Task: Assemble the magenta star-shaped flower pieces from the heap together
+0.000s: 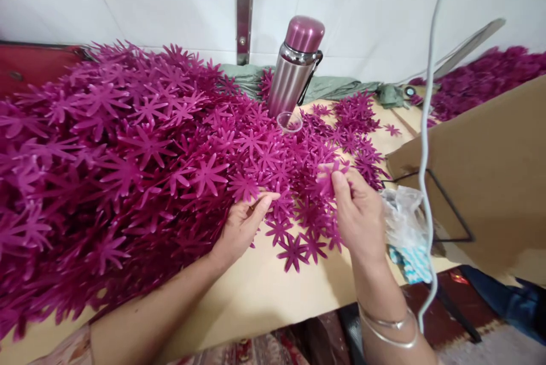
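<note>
My right hand (362,211) pinches a magenta artificial flower piece (325,181) with narrow, star-like petals between thumb and fingers. To its left, my left hand (246,223) is closed, thumb against the forefinger, at the edge of the big heap. Whatever it may hold is too small or hidden to make out. Another flower piece (243,186) shows just behind its fingers. Between and below the hands, several loose flower pieces (293,252) lie on the tan tabletop (273,291).
A large heap of magenta flowers (128,154) fills the left side. A steel thermos (294,72) and a clear plastic cup (289,121) stand behind the hands. A cardboard box (478,166), plastic bag (403,211) and hanging white cable (424,143) are on the right.
</note>
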A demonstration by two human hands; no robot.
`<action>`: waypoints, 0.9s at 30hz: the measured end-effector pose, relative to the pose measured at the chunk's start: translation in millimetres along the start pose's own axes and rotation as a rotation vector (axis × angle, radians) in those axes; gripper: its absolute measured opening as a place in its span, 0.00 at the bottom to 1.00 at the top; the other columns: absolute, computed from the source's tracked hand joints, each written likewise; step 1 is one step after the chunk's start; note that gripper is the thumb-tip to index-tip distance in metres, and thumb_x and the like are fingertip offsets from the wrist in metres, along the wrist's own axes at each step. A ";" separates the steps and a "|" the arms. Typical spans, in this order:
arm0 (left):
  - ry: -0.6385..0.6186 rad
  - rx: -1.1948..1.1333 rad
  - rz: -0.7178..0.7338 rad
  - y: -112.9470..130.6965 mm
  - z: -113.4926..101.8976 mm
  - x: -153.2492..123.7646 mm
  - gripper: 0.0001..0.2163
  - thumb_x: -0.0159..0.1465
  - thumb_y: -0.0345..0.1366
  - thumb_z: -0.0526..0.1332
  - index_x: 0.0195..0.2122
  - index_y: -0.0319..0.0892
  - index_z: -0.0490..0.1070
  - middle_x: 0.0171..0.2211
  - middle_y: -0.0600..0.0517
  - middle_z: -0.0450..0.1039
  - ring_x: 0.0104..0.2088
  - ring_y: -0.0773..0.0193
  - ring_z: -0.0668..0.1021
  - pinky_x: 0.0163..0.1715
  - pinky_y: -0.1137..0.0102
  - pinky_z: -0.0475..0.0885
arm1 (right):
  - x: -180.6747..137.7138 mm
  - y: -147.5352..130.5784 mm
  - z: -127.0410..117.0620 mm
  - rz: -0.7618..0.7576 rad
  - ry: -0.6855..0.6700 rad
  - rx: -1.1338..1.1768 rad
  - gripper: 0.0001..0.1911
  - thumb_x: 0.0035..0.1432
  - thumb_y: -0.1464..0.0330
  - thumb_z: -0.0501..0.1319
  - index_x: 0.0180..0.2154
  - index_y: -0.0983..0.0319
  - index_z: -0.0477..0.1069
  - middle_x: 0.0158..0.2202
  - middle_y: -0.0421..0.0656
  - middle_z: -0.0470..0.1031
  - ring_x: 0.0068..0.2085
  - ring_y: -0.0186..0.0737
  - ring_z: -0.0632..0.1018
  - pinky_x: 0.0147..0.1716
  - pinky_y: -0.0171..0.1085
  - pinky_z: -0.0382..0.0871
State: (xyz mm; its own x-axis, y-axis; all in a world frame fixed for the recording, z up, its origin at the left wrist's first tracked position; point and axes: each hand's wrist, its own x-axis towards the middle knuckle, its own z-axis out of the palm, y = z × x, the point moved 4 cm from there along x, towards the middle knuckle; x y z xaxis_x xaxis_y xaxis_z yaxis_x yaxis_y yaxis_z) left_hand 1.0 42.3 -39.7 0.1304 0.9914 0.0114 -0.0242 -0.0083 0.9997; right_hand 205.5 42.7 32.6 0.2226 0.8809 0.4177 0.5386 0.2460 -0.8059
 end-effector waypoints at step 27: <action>0.237 -0.350 0.123 -20.0 4.4 18.5 0.11 0.64 0.37 0.71 0.47 0.47 0.78 0.46 0.54 0.83 0.44 0.67 0.83 0.48 0.71 0.80 | 22.3 5.3 31.2 -0.653 0.191 -0.234 0.10 0.65 0.70 0.65 0.47 0.56 0.77 0.46 0.48 0.78 0.49 0.49 0.78 0.53 0.52 0.68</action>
State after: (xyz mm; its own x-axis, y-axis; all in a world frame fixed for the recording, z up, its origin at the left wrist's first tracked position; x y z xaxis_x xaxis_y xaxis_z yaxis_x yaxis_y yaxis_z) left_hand 8.2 60.3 -59.4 -0.1240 0.9887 0.0838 -0.3653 -0.1240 0.9226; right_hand 187.9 76.3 24.5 -0.0770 0.4921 0.8671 0.7655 0.5864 -0.2648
